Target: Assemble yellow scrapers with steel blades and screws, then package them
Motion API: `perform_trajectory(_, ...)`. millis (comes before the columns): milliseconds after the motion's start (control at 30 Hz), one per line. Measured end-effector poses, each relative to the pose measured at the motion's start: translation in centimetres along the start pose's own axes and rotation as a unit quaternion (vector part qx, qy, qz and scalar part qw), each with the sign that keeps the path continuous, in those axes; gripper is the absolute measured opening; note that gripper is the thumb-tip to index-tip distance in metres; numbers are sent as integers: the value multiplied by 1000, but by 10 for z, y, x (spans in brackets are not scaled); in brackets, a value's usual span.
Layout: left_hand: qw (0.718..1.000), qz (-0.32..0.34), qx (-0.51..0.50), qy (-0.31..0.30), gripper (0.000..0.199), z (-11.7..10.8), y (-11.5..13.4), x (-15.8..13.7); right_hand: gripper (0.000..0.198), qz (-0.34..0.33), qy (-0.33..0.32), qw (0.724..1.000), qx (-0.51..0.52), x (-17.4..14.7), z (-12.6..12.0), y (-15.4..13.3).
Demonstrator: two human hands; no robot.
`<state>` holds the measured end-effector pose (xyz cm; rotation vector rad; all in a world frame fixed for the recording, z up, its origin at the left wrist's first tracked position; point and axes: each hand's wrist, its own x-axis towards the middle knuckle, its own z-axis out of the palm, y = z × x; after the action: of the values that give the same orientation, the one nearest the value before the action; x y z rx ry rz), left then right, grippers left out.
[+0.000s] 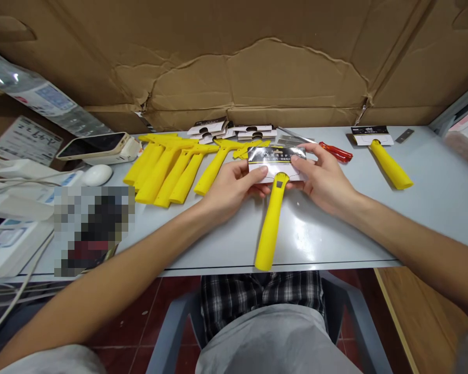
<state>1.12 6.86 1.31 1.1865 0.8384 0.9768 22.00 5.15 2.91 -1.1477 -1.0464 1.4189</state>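
Your L hand (229,190) & R hand (328,182) fingers grip card (275,157) at yellow handle (271,226); prob. card-fitting; next needs even press.

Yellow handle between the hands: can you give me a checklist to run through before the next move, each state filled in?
1. Left hand gripping the printed card: ok, thumb on its front.
2. Right hand gripping it: ok, at the opposite end.
3. Yellow handle pointing toward the person: ok.
4. Card's back closed: cannot tell, hidden from view.
5. Red screwdriver apart from the yellow handle: ok.
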Motion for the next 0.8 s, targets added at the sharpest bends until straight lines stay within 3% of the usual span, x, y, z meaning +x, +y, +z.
perform_trajectory(133,997,30,-45,56,37,1,1,4,94,15,-105,994,35,-14,10,5)
perform_trajectory(233,995,34,-45,80,37,-2,3,6,104,62,-151,987,-4,-22,16,9)
perform_trajectory(367,992,49,25,117,34,-11,5,13,99,81,-147,983,-72,-25,17,15)
perform_trajectory(467,982,76,109,134,36,-21,4,20,85,46,-124,976,-171,-26,14,18)
perform_trajectory(533,976,87,155,125,45,-28,4,22,76,3,-107,951,-290,-27,10,18)
perform_trajectory(633,959,121,243,86,64,-38,7,23,74,-39,-92,874,-475,-29,7,15)
perform_trajectory(700,929,150,331,68,52,-42,10,23,75,-43,-90,828,-551,-31,6,11)
perform_trajectory(800,882,167,437,57,21,-43,12,22,67,-34,-93,789,-606,-31,8,7)
